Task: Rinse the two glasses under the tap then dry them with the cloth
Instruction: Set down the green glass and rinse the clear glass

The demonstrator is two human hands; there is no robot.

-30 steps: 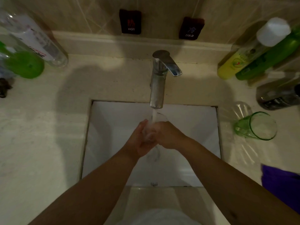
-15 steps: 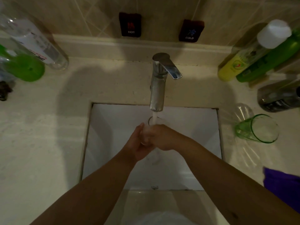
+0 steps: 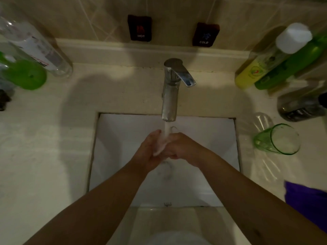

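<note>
Water runs from the chrome tap (image 3: pixel 170 96) into the white sink (image 3: pixel 123 138). Under the stream I hold a clear glass (image 3: pixel 164 140), mostly hidden between my hands. My left hand (image 3: pixel 150 152) cups it from the left and my right hand (image 3: pixel 180 147) grips it from the right. A green glass (image 3: pixel 277 138) lies on its side on the counter to the right of the sink. A purple cloth (image 3: pixel 307 204) lies at the right edge, nearer to me.
Yellow, green and dark bottles (image 3: pixel 276 68) crowd the back right corner of the counter. A clear bottle (image 3: pixel 35 46) and a green one (image 3: pixel 24 76) stand at the back left. HOT and COLD signs (image 3: pixel 140 28) hang on the tiled wall.
Both hands have shifted slightly around the clear glass under the running water. The green glass and cloth have not moved.
</note>
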